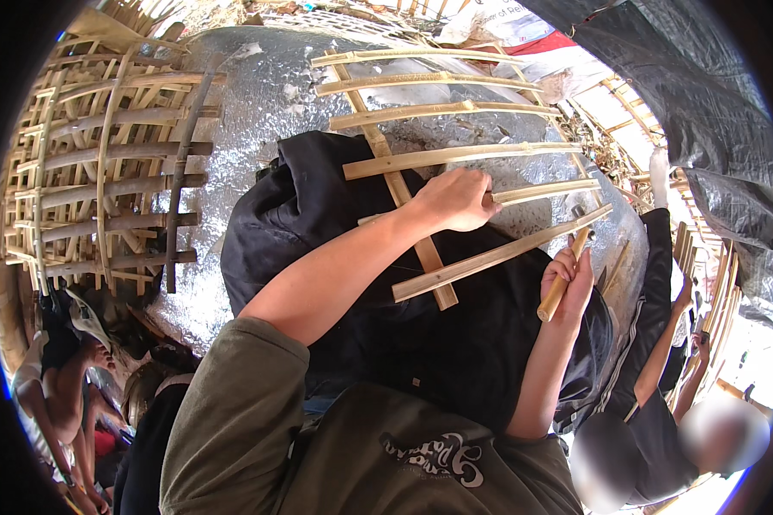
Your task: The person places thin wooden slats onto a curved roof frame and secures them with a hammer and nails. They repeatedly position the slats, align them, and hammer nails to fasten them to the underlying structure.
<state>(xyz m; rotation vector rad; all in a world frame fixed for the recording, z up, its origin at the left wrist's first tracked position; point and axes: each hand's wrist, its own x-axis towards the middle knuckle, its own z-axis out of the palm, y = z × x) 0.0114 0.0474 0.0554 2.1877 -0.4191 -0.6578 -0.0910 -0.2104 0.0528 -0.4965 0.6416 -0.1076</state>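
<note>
Overhead, bamboo slats [455, 154] cross silver sheeting [258, 112].

Well beyond the left hand [455, 199], at the far top edge of the view, lies a white sheet or banner [502, 15] carrying dark printed lettering, seemingly a sign or printed sack; only part of it shows. A red panel [548, 43] adjoins it just below, toward the right. Both sit far above the right hand [569, 279]. No packages or screens are in sight.
</note>
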